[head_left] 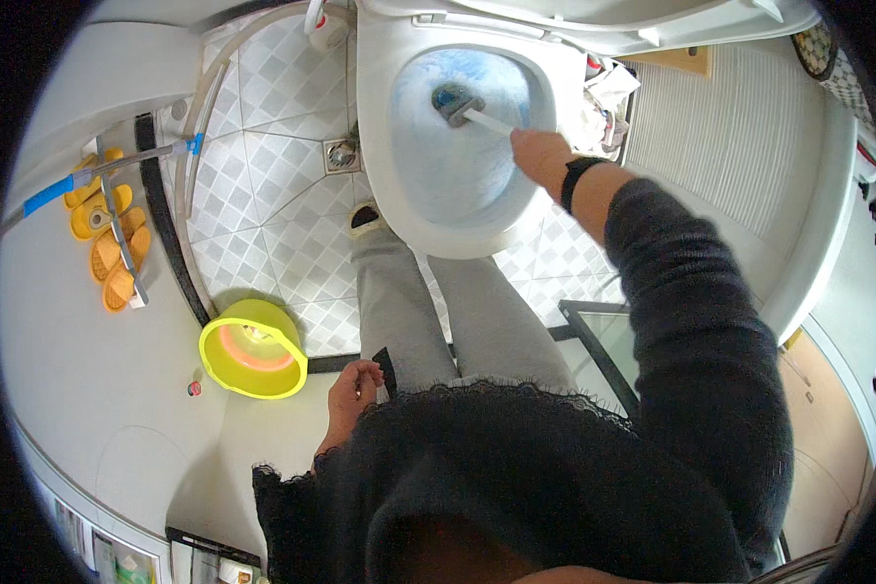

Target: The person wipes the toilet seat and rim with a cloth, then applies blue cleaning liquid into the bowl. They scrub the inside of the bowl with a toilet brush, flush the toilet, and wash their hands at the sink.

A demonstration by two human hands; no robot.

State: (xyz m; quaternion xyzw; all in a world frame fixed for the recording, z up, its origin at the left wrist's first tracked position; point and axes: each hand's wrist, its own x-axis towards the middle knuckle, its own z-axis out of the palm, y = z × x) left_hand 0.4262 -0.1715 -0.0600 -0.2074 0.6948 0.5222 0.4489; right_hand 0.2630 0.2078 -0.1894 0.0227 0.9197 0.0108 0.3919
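My right hand [544,157] grips the white handle of a toilet brush [458,111]. The brush's grey head rests inside the white toilet bowl [381,175], at its far side, where its bristles are partly hidden. Blue and white streaks of foam or cleaner [507,77] coat the inner wall. Behind the bowl, the toilet seat [613,22] is raised. My left hand [356,387] hangs by my left thigh with its fingers curled, beside a small black piece of cloth or strap; whether it holds that piece is unclear.
A yellow-green bucket [252,379] stands at left, near a dark floor strip. Orange slippers [102,219] hang in a wall rack, crossed by a blue-grey pole [135,158]. A floor drain [342,155] and a white bottle [328,33] are left of the toilet. Crumpled paper [609,95] and a bathtub [810,248] lie right.
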